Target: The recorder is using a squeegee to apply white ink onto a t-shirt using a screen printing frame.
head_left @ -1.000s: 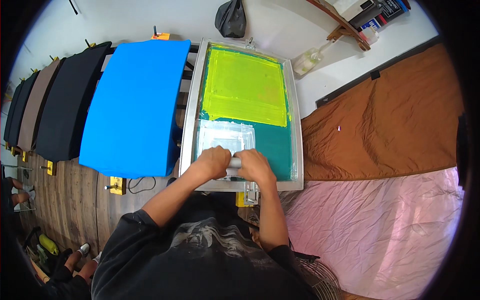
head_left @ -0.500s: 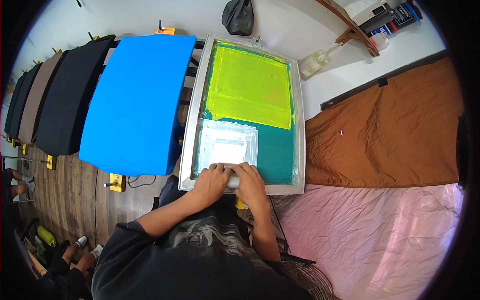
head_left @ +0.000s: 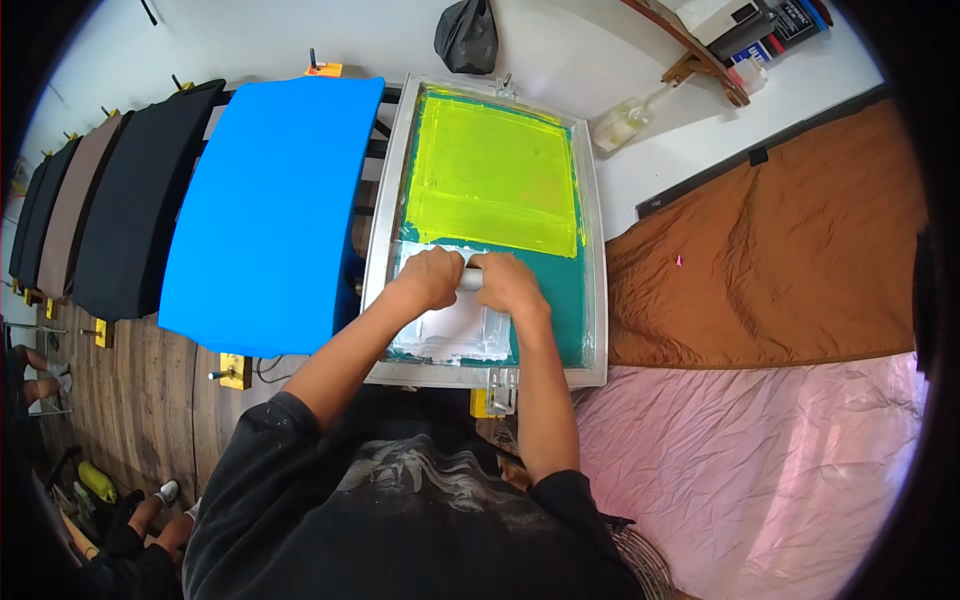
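Both my hands grip a pale squeegee, its handle (head_left: 470, 279) showing in the gap between them. My left hand (head_left: 431, 279) is wrapped round its left end, my right hand (head_left: 511, 284) round its right. Most of the tool, its blade included, is hidden beneath my fingers. It stands over the white ink area (head_left: 455, 335) in the near left part of a green mesh screen (head_left: 557, 330). Above the hands, a yellow-green patch (head_left: 495, 172) covers the far half of the mesh. A metal frame (head_left: 597, 260) surrounds the screen.
Left of the screen is a board covered in blue fabric (head_left: 265, 210), with black and brown covered boards beyond. Brown cloth (head_left: 760, 250) and pink cloth (head_left: 740, 460) spread at the right. A black bag (head_left: 467, 37) hangs behind the frame; a metal clamp (head_left: 503, 390) sits at its near edge.
Both hands have moved away from me with the squeegee, from the frame's near edge to just below the yellow-green patch. The near part of the white ink area is now uncovered.
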The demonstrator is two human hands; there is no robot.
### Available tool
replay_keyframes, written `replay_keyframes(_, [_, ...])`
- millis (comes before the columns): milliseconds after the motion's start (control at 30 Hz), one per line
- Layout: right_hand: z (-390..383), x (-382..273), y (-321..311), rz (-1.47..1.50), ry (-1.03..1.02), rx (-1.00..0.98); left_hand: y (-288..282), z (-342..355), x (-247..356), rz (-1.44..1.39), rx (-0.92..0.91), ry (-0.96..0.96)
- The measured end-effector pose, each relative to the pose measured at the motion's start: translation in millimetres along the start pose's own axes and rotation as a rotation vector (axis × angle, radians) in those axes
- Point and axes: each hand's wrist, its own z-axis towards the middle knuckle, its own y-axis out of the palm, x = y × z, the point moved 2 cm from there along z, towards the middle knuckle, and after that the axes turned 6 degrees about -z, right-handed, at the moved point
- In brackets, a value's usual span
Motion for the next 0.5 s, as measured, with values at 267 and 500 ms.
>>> replay_keyframes(267, [-30,-13,11,0.030,0.025,0.123,24,-27,6,-0.051,0.210,0.044])
replay_keyframes(500, [-80,-24,26,0.075,-0.013,0.076,46,-73,19,-0.094,0.128,0.117])
